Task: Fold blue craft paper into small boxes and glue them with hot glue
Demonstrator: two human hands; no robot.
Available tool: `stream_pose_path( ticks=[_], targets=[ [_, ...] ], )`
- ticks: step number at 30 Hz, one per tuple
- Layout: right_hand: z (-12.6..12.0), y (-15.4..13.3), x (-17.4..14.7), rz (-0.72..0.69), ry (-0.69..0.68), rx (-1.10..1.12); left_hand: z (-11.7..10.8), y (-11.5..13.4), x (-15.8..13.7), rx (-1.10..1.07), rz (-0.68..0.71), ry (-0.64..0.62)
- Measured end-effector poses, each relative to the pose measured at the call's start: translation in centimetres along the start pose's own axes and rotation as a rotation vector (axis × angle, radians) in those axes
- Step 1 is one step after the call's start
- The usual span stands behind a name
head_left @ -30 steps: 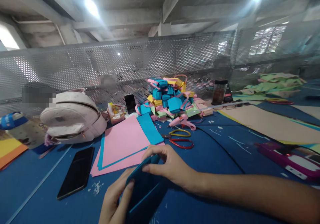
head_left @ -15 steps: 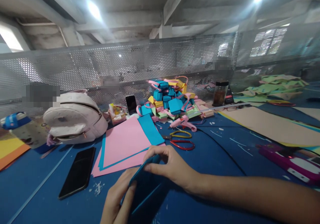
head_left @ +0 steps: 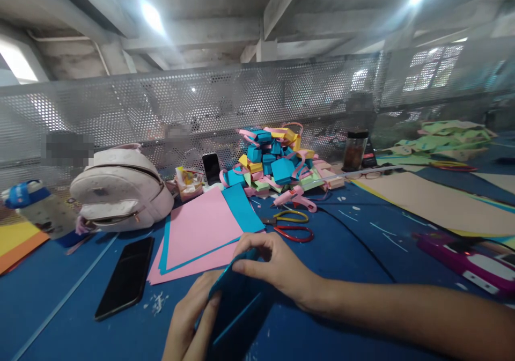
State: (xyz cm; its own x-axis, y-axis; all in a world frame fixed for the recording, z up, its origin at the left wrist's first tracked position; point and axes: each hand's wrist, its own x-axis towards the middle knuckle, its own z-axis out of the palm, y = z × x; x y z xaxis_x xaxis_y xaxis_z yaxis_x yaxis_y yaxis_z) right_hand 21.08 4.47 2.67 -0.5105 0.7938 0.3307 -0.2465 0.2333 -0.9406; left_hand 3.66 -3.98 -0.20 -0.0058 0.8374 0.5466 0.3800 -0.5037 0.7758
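A blue sheet of paper (head_left: 233,296), bent along its upper edge, is held between my two hands above the blue table. My left hand (head_left: 193,312) pinches its near left side, fingers behind and thumb in front. At the upper right corner, my right hand (head_left: 277,267) grips the edge between thumb and curled fingers. Just beyond lie stacked pink and blue sheets (head_left: 205,227). Scissors (head_left: 287,227) with one yellow and one red handle rest beside the stack, and a pink glue gun (head_left: 295,197) lies behind them.
A pile of small blue, yellow and pink paper boxes (head_left: 277,160) rises at the back. To the left are a black phone (head_left: 125,278), a white backpack (head_left: 120,189) and a bottle (head_left: 44,213). A purple device (head_left: 469,264) and large paper sheets (head_left: 438,200) lie right.
Both hands keep their grip on the blue paper. Its upper edge has bent slightly more, and the hands have shifted only a little.
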Motion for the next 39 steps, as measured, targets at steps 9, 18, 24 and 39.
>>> stream_pose_path(
  ticks=[9, 18, 24, 39],
  targets=[
    [-0.1, -0.3, 0.1, -0.111, -0.002, -0.057, -2.3, -0.3, 2.0, 0.144, 0.142, -0.008],
    [-0.2, -0.5, 0.1, -0.222, -0.009, -0.166, -3.0, 0.4, 3.0, 0.121, 0.142, 0.037],
    [-0.1, -0.6, -0.2, -0.279, -0.035, -0.271, -3.0, 0.3, 2.9, 0.129, 0.122, 0.034],
    [-0.4, -0.8, -0.3, -0.47, -0.084, -0.41, -2.8, 1.0, 2.6, 0.149, 0.225, -0.031]
  ],
)
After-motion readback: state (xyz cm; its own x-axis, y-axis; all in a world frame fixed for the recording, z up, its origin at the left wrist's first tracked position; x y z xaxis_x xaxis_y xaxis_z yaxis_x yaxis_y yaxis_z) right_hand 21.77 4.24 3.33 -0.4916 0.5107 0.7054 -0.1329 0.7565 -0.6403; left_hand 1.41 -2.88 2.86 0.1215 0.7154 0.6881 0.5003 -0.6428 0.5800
